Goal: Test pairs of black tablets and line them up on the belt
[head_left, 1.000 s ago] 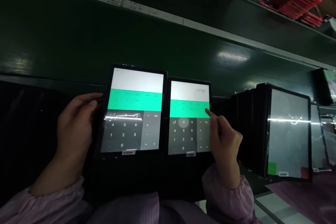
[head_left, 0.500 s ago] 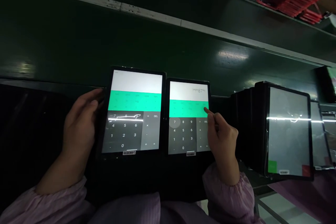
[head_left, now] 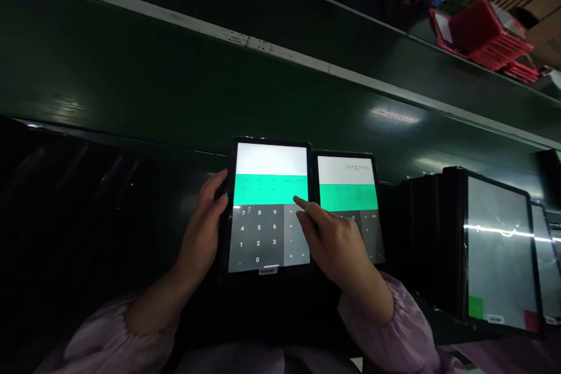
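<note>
Two tablets with calculator screens lie side by side, each with a white, green and dark grey band. My left hand grips the left edge of the left tablet, thumb by the frame and some fingers hidden behind it. My right hand reaches across the right tablet and covers part of its keys. Its index finger is stretched out, with the tip at the lower right of the left tablet's green band; the other fingers are curled and hold nothing. The right tablet shows a line of characters, while the left one's white field is blank.
To the right stands a row of dark tablets, the front one with a grey screen and green and red corner squares. A pale rail crosses the green bench. Red folder-like items and cardboard lie at the back right.
My right index finger has moved from the right tablet's green band to the left tablet's. The view has shifted, so both tablets appear further right and lower. My left hand stays at the left tablet's edge.
</note>
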